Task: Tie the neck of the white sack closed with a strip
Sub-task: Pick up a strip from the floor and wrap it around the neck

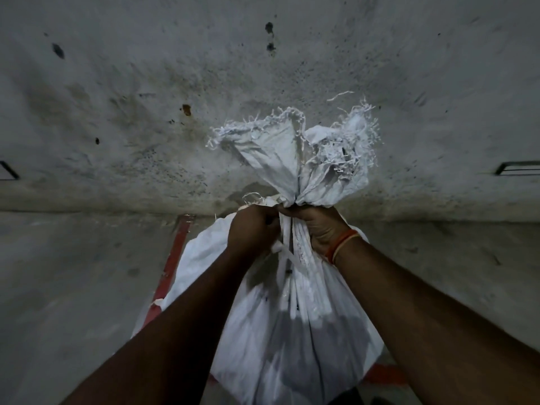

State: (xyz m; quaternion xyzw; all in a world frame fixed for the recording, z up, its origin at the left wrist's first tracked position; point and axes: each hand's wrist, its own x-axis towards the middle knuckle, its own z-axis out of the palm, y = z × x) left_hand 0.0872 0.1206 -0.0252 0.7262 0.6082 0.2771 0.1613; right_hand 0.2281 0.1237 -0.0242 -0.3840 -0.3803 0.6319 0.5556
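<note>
A full white woven sack (292, 325) stands upright in front of me. Its neck is gathered into a tight bunch, and the frayed mouth (295, 147) fans out above it. My left hand (252, 229) is closed on the left side of the neck. My right hand (318, 226), with an orange thread band on the wrist, grips the neck from the right. A thin white strip (285, 244) runs down the bunched neck between the two hands. Which hand holds the strip's ends is hidden by the fingers.
A stained grey concrete wall (204, 83) rises right behind the sack. A red bar (172, 258) slants along the floor at the sack's left, and a red patch (385, 374) shows at its lower right. Dark metal frames sit at the far left and right edges.
</note>
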